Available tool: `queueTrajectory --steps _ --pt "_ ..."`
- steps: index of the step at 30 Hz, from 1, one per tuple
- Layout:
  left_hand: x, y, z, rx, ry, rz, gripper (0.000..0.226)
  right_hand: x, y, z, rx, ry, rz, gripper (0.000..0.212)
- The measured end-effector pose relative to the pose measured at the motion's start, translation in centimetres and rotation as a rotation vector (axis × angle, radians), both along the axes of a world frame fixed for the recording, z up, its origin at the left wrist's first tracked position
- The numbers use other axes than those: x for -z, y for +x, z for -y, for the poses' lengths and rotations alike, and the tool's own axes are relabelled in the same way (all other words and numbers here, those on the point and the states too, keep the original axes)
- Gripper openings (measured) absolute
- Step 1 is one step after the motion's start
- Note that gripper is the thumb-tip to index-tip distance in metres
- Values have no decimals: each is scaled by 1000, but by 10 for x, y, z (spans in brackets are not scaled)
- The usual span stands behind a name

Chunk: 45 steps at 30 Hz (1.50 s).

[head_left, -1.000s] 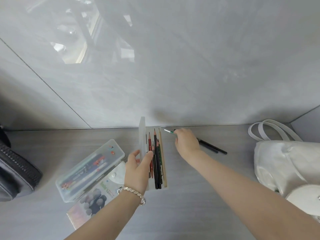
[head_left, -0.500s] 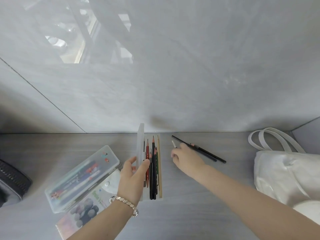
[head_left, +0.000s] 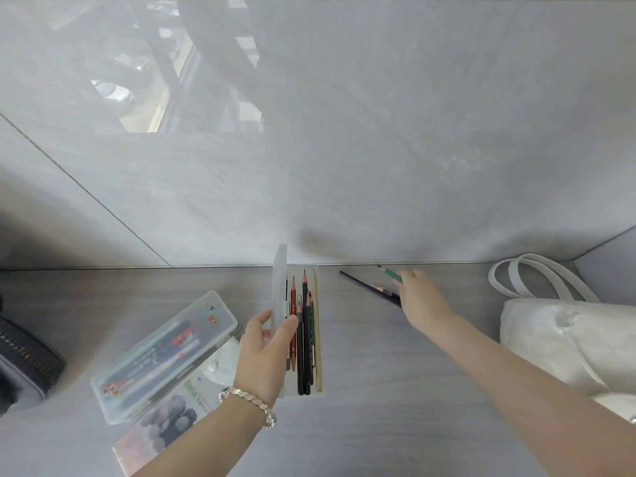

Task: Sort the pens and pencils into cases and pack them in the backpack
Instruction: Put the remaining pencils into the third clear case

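An open clear pencil case (head_left: pixel 318 373) lies at the middle of the table with several pencils (head_left: pixel 304 335) lined up in it. My left hand (head_left: pixel 265 349) grips its raised lid (head_left: pixel 279 284) and holds it upright. To the right, my right hand (head_left: pixel 421 302) is blurred and pinches a green pencil (head_left: pixel 392 275) that sticks out up and to the left. That hand rests over the end of two dark pencils (head_left: pixel 364 285) lying on the table. A closed clear case (head_left: pixel 165 352) full of pens lies at the left. The white backpack (head_left: pixel 568 342) stands at the right.
A printed pouch (head_left: pixel 172 414) lies under the closed case. A dark bag (head_left: pixel 24 359) sits at the left edge. The grey wall (head_left: pixel 344 166) rises right behind the table, and the backpack's white straps (head_left: pixel 537 273) lie near the back right corner.
My right hand has moved right, away from the open case, to the loose dark pencils, with the green pencil still in its fingers. My left hand keeps hold of the lid.
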State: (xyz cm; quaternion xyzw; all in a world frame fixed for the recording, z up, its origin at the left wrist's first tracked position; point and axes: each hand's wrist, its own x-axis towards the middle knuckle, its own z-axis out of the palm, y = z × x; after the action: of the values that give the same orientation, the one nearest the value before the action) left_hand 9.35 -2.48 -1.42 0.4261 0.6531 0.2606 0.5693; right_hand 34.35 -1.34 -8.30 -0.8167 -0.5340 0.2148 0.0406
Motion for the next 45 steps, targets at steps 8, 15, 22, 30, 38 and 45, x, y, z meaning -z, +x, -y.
queueTrajectory --steps 8,15,22,30,38,45 --pt "-1 -4 4 -16 -51 -29 52 18 -25 5 -128 -229 219 29" --pt "-7 -8 12 -41 -64 66 51 -19 -65 36 47 -45 -314 15" --pt "-11 -6 23 -38 -79 120 41 -75 -154 47 283 277 -938 24" --pt "-22 -10 31 -15 -62 93 48 -82 -164 46 360 383 -995 18" --pt "-32 -9 33 -78 -174 245 42 -66 -167 50 173 384 -708 33" --pt "-40 -10 41 -93 -184 286 32 -50 -163 70 -46 398 -364 46"
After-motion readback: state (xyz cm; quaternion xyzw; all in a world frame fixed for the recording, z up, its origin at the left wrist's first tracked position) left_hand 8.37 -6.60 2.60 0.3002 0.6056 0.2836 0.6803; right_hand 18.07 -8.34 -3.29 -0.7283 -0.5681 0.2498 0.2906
